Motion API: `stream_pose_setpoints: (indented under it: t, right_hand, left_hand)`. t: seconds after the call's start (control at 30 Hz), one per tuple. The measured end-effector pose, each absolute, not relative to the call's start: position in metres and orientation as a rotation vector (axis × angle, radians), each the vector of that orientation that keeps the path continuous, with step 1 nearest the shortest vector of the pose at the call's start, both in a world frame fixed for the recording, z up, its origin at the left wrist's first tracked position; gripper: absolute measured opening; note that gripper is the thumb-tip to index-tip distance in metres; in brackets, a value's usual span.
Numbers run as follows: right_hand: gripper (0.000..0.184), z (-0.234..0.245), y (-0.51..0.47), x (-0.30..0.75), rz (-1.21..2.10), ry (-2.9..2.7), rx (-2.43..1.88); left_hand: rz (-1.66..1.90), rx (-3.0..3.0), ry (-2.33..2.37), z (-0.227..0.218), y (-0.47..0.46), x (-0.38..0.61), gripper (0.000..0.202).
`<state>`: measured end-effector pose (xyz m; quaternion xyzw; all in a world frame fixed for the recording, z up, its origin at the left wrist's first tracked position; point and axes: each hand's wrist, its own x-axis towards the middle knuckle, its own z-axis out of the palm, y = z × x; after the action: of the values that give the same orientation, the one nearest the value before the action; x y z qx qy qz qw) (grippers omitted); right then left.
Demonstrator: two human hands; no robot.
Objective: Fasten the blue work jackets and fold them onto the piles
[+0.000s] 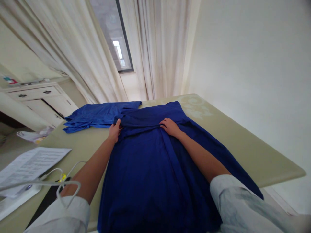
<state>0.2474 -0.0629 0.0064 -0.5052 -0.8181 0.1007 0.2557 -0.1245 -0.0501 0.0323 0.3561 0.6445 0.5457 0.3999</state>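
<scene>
**Blue garment** (148,181): dark blue fabric, laid lengthwise on the surface (243,155), hanging over its near edge. Upper part is folded across into a band.

**Left hand** (114,130): at the band's left end. Left fingers (118,124) curl up against the fold; whether they grip it cannot be told.

**Right hand** (170,127): lying open and flat on the band, right fingers (165,121) extended, holding nothing.

**Blue cloth** (97,116): same colour, rumpled in layers, just beside the left hand at the far side of the surface.

**Papers** (31,168): printed sheets at the surface's left edge, well apart from the garment.

**White cable** (41,183): looped near the papers and left forearm, with a yellow clip (63,177).

**Cabinet** (41,100): white, drawers shut, beyond the surface at left; a dark gap shows along one door, contents not visible.

**Curtains** (155,48): cream, hanging behind the surface.
</scene>
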Motion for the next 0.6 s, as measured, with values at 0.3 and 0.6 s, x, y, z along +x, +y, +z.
stream_pose_setpoints:
  t: [0.3, 0.6]
  right_hand:
    - [0.006, 0.029, -0.043, 0.292, 0.405, -2.074, -1.558]
    - [0.029, 0.025, -0.042, 0.349, 0.116, -1.46, -1.819]
  left_hand:
    - [1.12, 0.735, 1.633, 0.057, -0.029, -0.126, 0.026]
    - [1.12, 0.792, 1.584, 0.061, -0.02, -0.113, 0.01]
